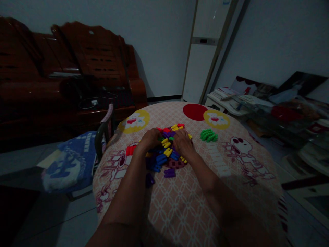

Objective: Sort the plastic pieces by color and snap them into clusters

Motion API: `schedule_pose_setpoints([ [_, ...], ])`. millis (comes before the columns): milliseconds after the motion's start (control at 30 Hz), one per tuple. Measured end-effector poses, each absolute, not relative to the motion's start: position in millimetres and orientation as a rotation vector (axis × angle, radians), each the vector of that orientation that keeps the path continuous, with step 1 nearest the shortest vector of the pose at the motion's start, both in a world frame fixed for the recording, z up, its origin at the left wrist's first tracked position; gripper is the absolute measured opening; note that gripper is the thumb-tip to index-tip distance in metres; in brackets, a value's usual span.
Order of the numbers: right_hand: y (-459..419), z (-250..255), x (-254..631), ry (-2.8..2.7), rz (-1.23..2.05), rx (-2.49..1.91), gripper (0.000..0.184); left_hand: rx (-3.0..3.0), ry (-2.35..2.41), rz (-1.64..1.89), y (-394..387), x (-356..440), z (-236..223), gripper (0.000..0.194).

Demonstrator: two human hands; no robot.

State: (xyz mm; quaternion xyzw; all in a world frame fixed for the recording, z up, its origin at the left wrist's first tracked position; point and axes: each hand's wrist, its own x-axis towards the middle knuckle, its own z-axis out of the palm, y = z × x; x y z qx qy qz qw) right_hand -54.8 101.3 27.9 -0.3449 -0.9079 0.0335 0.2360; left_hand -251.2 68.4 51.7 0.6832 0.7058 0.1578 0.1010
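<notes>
A loose pile of plastic toy pieces (168, 152) in yellow, blue, purple, red and green lies on the round table, partly over a dark red lattice-like mat or tray (178, 164). My left hand (151, 138) is at the pile's left side, its fingers bent together by a green piece; what they pinch, if anything, is hidden. On the right side, my right hand (182, 140) rests over the pile with fingers somewhat apart, touching pieces. To the left sits a red cluster (131, 150). A green cluster of joined pieces (209, 135) stands apart on the right. Purple pieces (170, 173) lie nearest me.
A patterned cloth (185, 206) covers the round table (252, 151). Left of it stands a chair (101, 137) with a blue cloth bag (72, 164). Behind are a wooden sofa (95, 55) and a tall white cabinet-like unit (200, 65). A cluttered side table (231, 104) is at right.
</notes>
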Motion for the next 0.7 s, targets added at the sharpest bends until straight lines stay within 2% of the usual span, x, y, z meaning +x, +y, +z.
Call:
schedule_pose_setpoints([
  [200,114,53,-39,-2.298,0.260,-1.046,0.017,1.849,2.038,1.014,65,-254,66,0.021],
  [300,126,78,-10,-2.170,0.359,-1.197,0.020,1.756,1.897,1.169,70,-246,63,0.024],
  [400,135,101,29,-2.085,0.432,-1.489,0.020,1.748,1.815,1.142,73,-233,59,0.024],
  [500,139,114,65,-2.059,0.522,-1.753,0.030,1.769,1.790,1.067,73,-218,59,0.028],
  [700,144,110,93,-2.088,0.463,-2.104,0.036,1.827,1.776,0.997,72,-201,62,0.031],
])
